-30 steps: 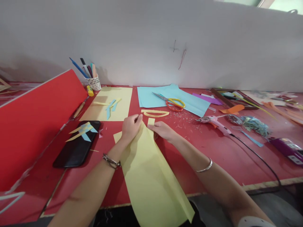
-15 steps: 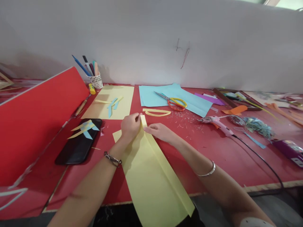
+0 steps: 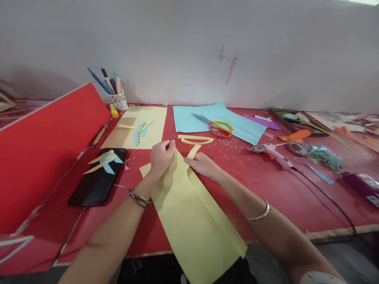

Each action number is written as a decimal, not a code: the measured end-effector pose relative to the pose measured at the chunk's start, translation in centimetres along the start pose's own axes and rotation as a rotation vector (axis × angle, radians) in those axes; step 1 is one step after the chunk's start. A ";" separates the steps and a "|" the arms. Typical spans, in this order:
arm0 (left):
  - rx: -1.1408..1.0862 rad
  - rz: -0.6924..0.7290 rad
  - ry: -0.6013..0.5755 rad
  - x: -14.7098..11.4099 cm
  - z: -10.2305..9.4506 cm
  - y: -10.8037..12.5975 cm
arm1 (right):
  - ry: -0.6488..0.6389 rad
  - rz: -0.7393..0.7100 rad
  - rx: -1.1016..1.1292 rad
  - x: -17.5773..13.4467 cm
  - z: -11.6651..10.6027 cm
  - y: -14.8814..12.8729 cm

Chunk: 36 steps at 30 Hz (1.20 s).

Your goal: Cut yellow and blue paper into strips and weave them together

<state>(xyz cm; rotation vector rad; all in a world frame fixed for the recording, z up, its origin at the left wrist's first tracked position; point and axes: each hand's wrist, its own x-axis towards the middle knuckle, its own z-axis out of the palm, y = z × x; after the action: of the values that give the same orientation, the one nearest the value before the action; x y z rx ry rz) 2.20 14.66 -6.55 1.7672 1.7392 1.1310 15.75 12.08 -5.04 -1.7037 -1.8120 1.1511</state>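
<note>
A long yellow paper sheet (image 3: 192,225) runs from mid-table over the front edge toward my lap. My left hand (image 3: 161,157) is closed on its far end. In my right hand (image 3: 205,163), between thumb and fingers, is a narrow yellow paper strip (image 3: 194,150) along the sheet's right side. The strip's far end stands apart from the sheet and curls right; lower down it still joins the sheet along a crease. Just beyond my hands lie cut yellow strips (image 3: 197,138). Left of them, woven yellow and blue paper strips (image 3: 107,158) rest on a black phone (image 3: 91,187).
Scissors (image 3: 217,127) lie on blue paper (image 3: 189,118) at the back. On the right are a pink glue gun (image 3: 272,154) with a cord, and a yarn bundle (image 3: 324,158). A red board (image 3: 53,154) leans at left, near a pen cup (image 3: 119,101).
My right hand has moved slightly right, pulling the far end of the strip away from the sheet, so a gap has opened between them. My left hand has stayed nearly in place.
</note>
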 end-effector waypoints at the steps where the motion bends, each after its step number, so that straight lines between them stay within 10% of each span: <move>1: -0.010 -0.006 0.009 0.1 -0.1 -0.1 | -0.016 0.004 0.039 0.0 -0.1 0.0; 17: -0.056 -0.058 0.138 1.4 -0.9 -1.7 | -0.178 0.202 0.314 0.7 -2.3 0.6; 25: 0.058 -0.018 0.098 0.5 -0.7 -0.5 | 0.023 -0.126 -0.119 -0.4 0.7 -0.2; 36: -0.008 0.010 0.166 1.1 -0.8 -1.1 | -0.165 0.121 0.177 0.1 -0.8 -0.2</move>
<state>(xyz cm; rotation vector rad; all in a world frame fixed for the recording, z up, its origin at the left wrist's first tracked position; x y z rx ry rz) 0.75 15.64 -6.66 1.7215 1.8179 1.3201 16.22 12.37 -4.47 -1.6769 -1.6612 1.4953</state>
